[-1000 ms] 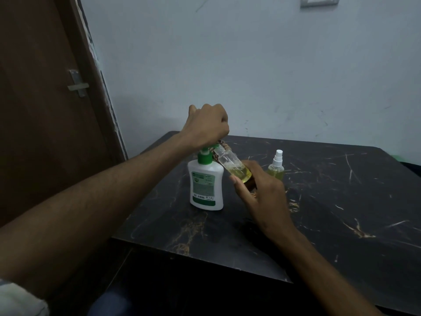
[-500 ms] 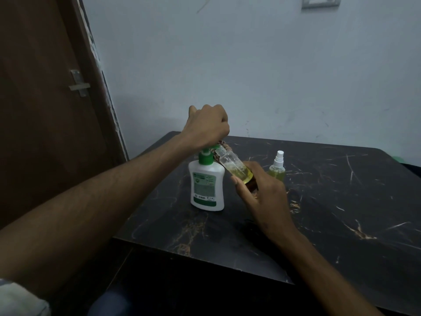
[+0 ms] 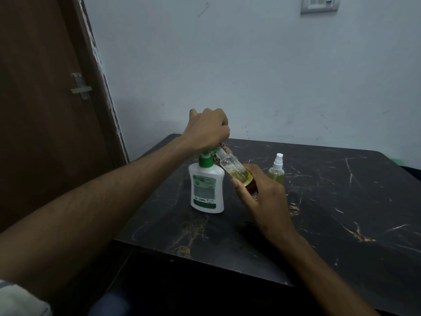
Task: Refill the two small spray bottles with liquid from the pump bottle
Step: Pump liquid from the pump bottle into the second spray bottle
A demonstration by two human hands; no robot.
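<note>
A white pump bottle [image 3: 206,188] with a green pump head stands on the black marble table [image 3: 341,201]. My left hand [image 3: 208,130] is curled over the pump head from above and hides most of it. My right hand [image 3: 262,197] grips a small clear spray bottle [image 3: 235,169] without its cap, tilted with its open neck at the pump nozzle. Yellow-green liquid lies in its lower part. A second small spray bottle [image 3: 276,171], capped with a white sprayer and holding yellow-green liquid, stands upright just right of my right hand.
A brown door [image 3: 45,110] with a metal latch stands to the left of the table. A pale wall [image 3: 250,65] runs behind the table, with a switch plate [image 3: 319,4] high on the right. The table's near edge runs diagonally below my arms.
Both hands and the bottles hold nearly the same positions. The view has shifted slightly.
</note>
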